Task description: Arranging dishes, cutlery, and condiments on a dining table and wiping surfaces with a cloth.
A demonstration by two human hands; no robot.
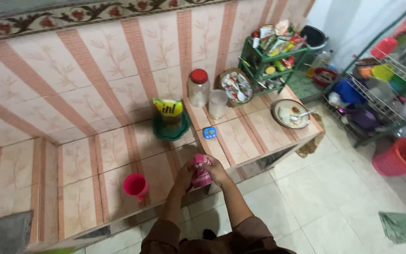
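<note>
Across the tiled table (240, 136), items run from large to small. At the far end, a green rack (259, 61) holds stacked colourful packets. Nearer stand a clear jar with a red lid (198, 88), a green bowl holding a yellow-and-green pouch (168, 109), and a plate with a spoon (290, 114). A pink cup (135, 185) sits left; a small blue square timer (209, 133) lies mid-table. At the near edge, the left hand (184, 176) and right hand (217, 170) clasp a pink striped cloth (201, 171), each grip closed around it.
</note>
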